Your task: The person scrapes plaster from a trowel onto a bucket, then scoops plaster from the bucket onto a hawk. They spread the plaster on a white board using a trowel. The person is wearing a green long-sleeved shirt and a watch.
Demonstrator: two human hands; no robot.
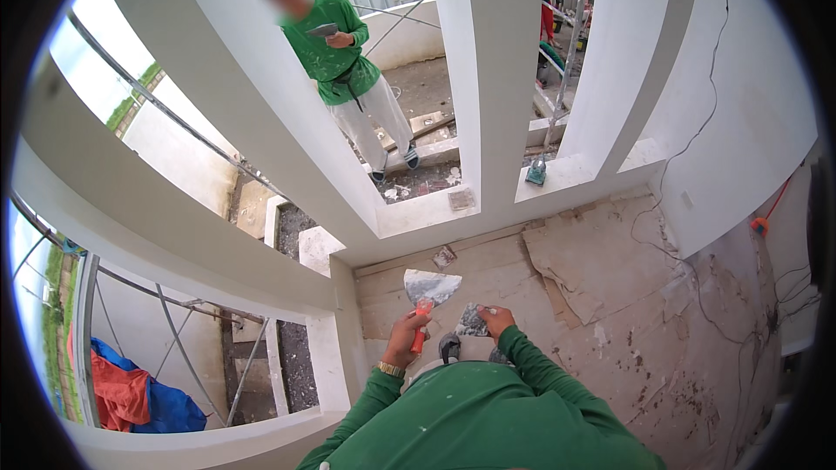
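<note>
Scraper [428,292] (orange-handled) sits in the left hand [402,339].

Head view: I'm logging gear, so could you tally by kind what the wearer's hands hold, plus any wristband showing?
Scraper with orange handle, in the left hand: 1
Speckled grey flat piece, in the right hand, exact type unclear: 1
Gold-coloured wristband, on the left wrist: 1
Total: 3

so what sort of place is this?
Probably a building site: scaffolding beyond the wall openings, a scraper in the left hand, and a stained floor.
</note>
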